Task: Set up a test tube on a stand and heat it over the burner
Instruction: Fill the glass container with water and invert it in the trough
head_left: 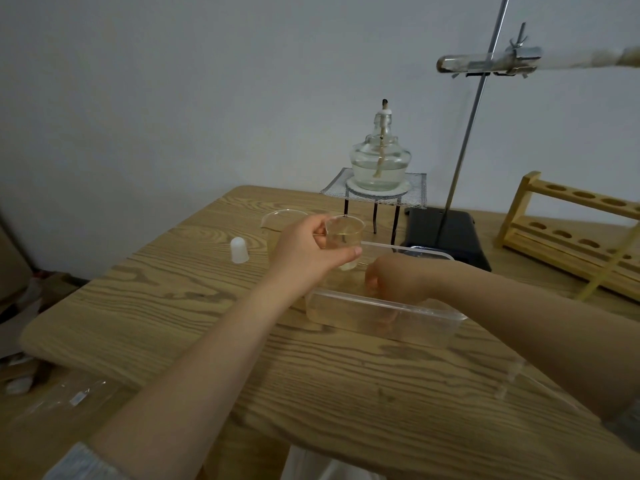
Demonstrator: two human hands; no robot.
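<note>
left hand [304,252]: fingers curled round small clear plastic beaker [344,242], tilted over clear rectangular plastic tray [384,315], likely for pouring | right hand [396,280]: wrist bent down inside tray, grip unclear | glass test tube [474,63]: clamped horizontally on metal stand [464,150], above unlit glass burner [380,157] on desk [173,289]

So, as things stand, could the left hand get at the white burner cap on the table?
Probably not straight away: the left hand grips a small beaker over the clear tray. The cap stands close by to its left with bare table between, so the way is free once the beaker is put down.
</note>
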